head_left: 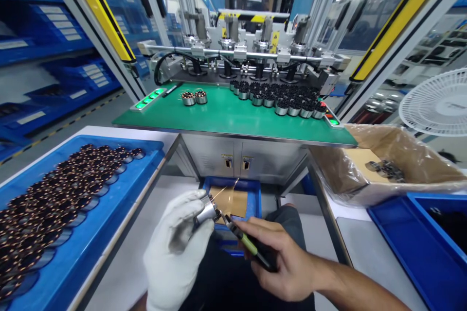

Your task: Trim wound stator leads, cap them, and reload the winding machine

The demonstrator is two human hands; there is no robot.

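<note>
At left: blue tray [121, 199], packed with copper-wound cores [73, 184]. Left of centre: gloved left hand [178, 248], clamped around one wound core [207, 211]. Beyond, lower down: blue bin [254, 204] with brown sheet [237, 202] inside. Right of centre: bare right hand [280, 252], clamped on pliers [248, 243], tips at the wound core's end. At right: plastic-lined carton [328, 167] holding a small cluster of metal parts [387, 170]. At far right: deep-blue bin [404, 238] with dark contents [450, 226], too dim to identify.

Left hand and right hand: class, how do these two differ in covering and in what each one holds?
The left hand is gloved in white, while the right hand is bare.
The left hand holds a silver part; the right hand holds a green-and-black hand tool.
Shared: both hands are holding something, close together.
</note>
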